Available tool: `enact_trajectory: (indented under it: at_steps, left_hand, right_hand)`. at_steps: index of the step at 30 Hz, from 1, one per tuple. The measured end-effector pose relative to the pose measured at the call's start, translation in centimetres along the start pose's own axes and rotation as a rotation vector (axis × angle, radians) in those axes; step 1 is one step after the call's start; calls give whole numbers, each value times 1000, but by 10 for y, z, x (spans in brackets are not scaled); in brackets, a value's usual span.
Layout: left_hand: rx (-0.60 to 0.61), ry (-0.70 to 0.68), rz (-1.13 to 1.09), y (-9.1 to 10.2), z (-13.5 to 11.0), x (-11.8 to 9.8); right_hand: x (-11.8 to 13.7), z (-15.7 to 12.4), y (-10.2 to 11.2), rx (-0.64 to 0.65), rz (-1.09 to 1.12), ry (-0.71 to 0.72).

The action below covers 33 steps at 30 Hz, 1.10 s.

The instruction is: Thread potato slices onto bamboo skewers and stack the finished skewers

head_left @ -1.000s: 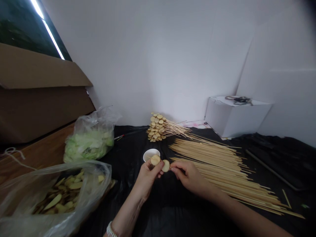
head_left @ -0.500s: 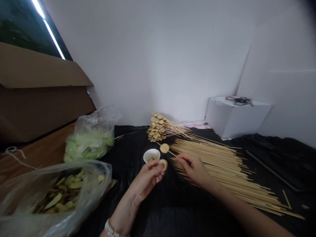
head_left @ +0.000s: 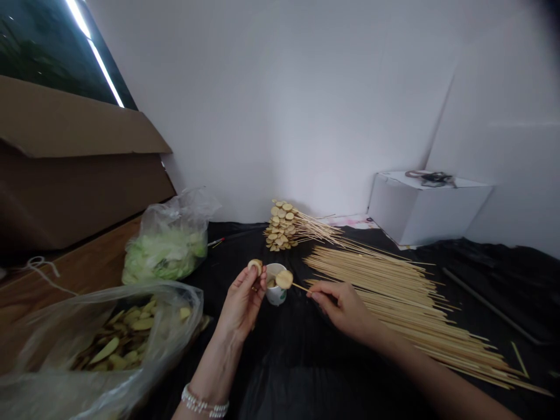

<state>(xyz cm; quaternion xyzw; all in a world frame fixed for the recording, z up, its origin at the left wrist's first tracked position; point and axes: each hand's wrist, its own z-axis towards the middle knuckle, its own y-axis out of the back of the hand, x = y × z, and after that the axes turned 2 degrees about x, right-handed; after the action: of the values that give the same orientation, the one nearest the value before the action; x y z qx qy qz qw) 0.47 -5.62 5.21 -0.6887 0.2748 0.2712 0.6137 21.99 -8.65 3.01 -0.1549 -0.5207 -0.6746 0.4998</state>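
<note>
My left hand (head_left: 243, 300) is raised over the black cloth, pinching a round potato slice (head_left: 255, 266) at its fingertips. My right hand (head_left: 339, 303) pinches a thin bamboo skewer (head_left: 300, 287) that carries one potato slice (head_left: 284, 279) near its tip. That slice hovers over a small white cup (head_left: 276, 291) standing between the two hands. The two slices are apart, a few centimetres from each other.
A big pile of bare skewers (head_left: 394, 291) lies to the right. Finished skewers with slices (head_left: 282, 224) sit at the back by the wall. Left: a bag of potato slices (head_left: 122, 338), a bag of greens (head_left: 168, 248), cardboard box (head_left: 74, 169). A white box (head_left: 426, 207) stands back right.
The left hand rose and moved left with its slice. The right hand brought the skewered slice down and left, from beyond the cup to just over it. The camera shifted slightly.
</note>
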Motion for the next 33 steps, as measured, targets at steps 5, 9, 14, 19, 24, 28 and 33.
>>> enact_trajectory:
  at_steps: [5,9,14,19,24,28,33]
  left_hand:
    - [31,-37,31,0,0,0]
    - [61,-30,55,-2,-2,-2]
    - [136,-24,112,-6,-9,0]
    - [207,-50,421,-9,-17,15]
    - [229,-50,470,-8,-17,22]
    - [213,-70,503,-4,-14,22]
    - [290,-98,612,-3,-14,34]
  right_hand:
    - [2,-1,-2,14,-2,13]
    - [1,-1,-2,-9,7,-7]
    - [3,0,-3,-32,34,-46]
    - [5,-1,-6,-27,51,-28]
    - [7,-3,-8,-12,72,-8]
    - [8,-4,-10,-2,74,-6]
    - [8,-4,-15,13,82,-6]
